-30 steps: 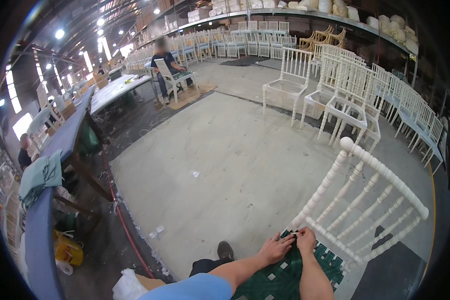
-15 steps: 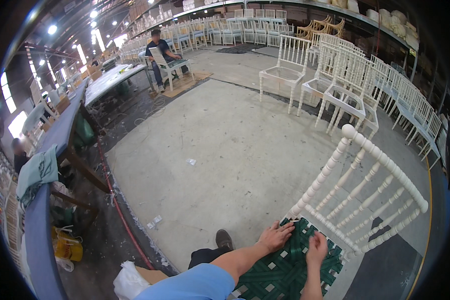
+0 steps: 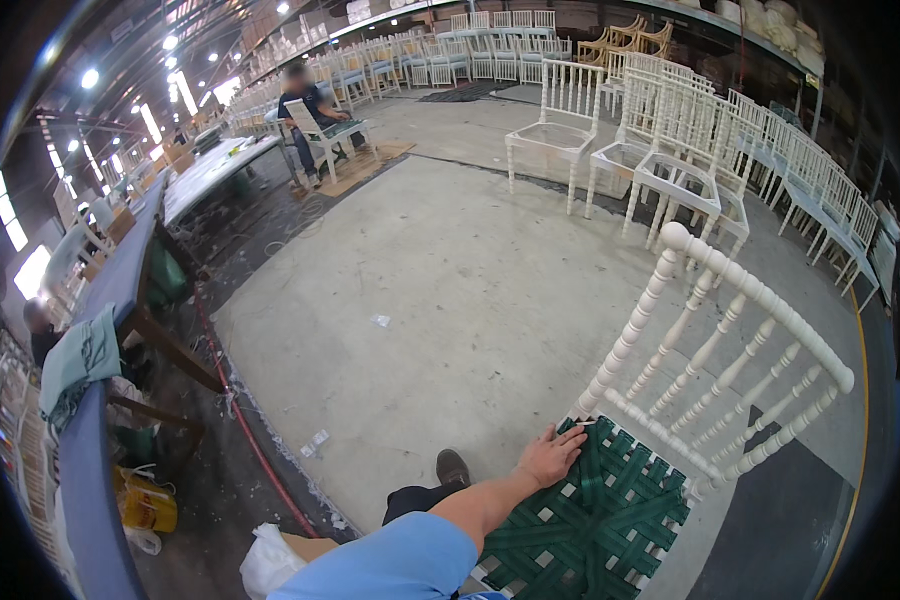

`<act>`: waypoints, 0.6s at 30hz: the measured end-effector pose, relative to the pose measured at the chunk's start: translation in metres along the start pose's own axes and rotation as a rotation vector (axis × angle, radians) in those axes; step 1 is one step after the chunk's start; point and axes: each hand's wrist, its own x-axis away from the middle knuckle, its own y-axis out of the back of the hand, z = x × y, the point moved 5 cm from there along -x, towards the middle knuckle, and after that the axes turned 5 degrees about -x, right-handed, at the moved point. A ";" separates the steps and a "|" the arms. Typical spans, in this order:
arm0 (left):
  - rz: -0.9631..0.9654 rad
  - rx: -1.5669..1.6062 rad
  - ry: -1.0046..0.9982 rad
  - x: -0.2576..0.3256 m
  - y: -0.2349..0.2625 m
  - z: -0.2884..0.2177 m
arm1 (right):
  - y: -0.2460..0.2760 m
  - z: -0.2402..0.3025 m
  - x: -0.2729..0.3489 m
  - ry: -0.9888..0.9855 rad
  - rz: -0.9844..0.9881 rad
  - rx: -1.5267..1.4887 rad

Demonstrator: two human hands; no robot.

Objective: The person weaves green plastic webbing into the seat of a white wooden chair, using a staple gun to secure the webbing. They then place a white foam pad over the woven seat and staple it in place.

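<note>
In front of me stands a white chair with a turned-spindle back. Dark green webbing crosses its seat in a woven pattern, with small pale gaps between the strips. My left hand rests on the seat's back left corner, its fingers stretched toward the foot of the back post. A small pale sliver shows at the fingertips; whether they touch it I cannot tell. My right hand is out of the picture.
Unwebbed white chairs stand ahead to the right, with chair rows behind. A long table runs along my left, cloth draped over it. Nearby are a yellow bucket and a red hose. A person sits farther off.
My right hand has left the seat and gone out of view, uncovering more webbing. My left hand stays at the back left corner. The view has shifted slightly.
</note>
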 end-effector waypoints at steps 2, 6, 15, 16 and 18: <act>0.009 -0.007 -0.007 0.000 0.002 -0.002 | -0.008 0.004 -0.011 -0.001 0.069 0.052; 0.077 -0.010 -0.003 -0.001 0.004 -0.002 | -0.008 0.014 -0.022 0.018 0.112 0.042; 0.067 -0.047 0.004 0.000 0.002 -0.004 | -0.001 0.016 -0.012 0.001 0.063 0.000; 0.148 -0.051 0.025 0.000 -0.003 -0.003 | -0.001 0.017 -0.012 -0.007 0.067 -0.004; 0.095 -0.018 0.009 -0.001 0.001 -0.004 | 0.000 0.018 -0.012 -0.026 0.076 -0.016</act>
